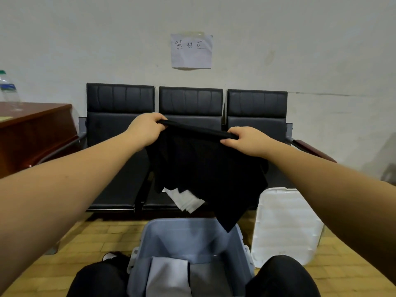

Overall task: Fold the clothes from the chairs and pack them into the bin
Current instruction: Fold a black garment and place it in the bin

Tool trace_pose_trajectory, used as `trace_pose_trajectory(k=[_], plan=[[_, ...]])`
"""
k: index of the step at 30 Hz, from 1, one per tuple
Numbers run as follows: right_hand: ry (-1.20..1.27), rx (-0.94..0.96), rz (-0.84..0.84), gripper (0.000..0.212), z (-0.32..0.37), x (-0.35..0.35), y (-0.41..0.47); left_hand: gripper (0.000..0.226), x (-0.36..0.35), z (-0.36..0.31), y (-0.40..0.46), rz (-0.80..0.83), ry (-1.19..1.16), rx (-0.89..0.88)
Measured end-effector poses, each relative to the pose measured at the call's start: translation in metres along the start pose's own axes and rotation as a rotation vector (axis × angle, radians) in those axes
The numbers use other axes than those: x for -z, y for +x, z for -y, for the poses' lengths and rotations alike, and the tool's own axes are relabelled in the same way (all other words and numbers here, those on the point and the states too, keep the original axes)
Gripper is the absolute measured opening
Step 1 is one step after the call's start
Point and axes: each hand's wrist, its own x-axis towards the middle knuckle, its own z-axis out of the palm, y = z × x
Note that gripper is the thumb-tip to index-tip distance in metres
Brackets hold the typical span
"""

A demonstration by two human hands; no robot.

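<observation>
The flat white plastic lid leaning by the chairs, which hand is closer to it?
Right. The right hand is above the white lid; the left hand is farther left across the black garment.

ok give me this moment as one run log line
left hand grips black garment top edge | right hand grips same edge | garment hangs above bin | folded clothes in bin | white garment on chairs

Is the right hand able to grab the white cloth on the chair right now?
Probably not yet. The right hand is busy gripping the black garment together with the left hand, and that garment hangs in front of the white cloth, covering part of it. It would have to let go first.
</observation>
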Motion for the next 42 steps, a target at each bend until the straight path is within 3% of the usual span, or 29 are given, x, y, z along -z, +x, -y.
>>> trace_pose_trajectory(k=[2,6,9,12,15,17,21,23,26,32,35,39,42], plan=[[0.066,-0.056,-0.002,0.032,0.008,0.005,-0.004,0.021,0.006,-0.006,-0.007,-0.039,0.053,-0.003],[0.742,-0.323,0.054,0.029,0.038,0.017,-0.011,0.029,0.004,-0.025,-0.028,-0.115,0.106,0.032],[1.003,-0.465,0.050,0.023,0.063,0.025,-0.014,0.043,-0.007,-0.050,-0.063,-0.135,0.024,-0.102],[1.123,-0.545,0.038,0.025,0.084,0.036,-0.017,0.057,-0.015,-0.074,-0.104,0.044,-0.140,-0.275],[1.183,-0.588,-0.030,0.020,0.094,0.044,-0.017,0.086,-0.023,-0.076,-0.117,0.189,-0.018,-0.386],[1.208,-0.604,-0.055,0.018,0.095,0.047,-0.014,0.083,-0.026,-0.074,-0.114,0.147,0.103,-0.452],[1.226,-0.617,-0.095,0.015,0.093,0.050,-0.011,0.049,-0.028,-0.070,-0.107,0.001,0.182,-0.528],[1.207,-0.619,-0.096,0.015,0.091,0.050,-0.011,0.043,-0.025,-0.072,-0.106,-0.027,0.102,-0.488],[1.155,-0.590,-0.030,0.020,0.086,0.046,-0.015,0.035,-0.017,-0.083,-0.106,-0.057,-0.182,-0.290],[1.071,-0.462,0.106,0.013,0.078,0.022,-0.020,0.026,-0.006,-0.095,-0.085,0.087,-0.534,0.088],[1.095,-0.349,0.078,0.017,0.076,0.010,-0.021,0.021,-0.002,-0.095,-0.079,0.098,-0.599,0.155],[1.152,-0.159,0.176,0.046,0.078,-0.001,-0.029,0.020,0.005,-0.095,-0.070,0.091,-0.667,0.201],[1.000,-0.081,0.138,0.042,0.080,-0.013,-0.034,0.019,0.009,-0.090,-0.064,0.075,-0.679,0.220]])
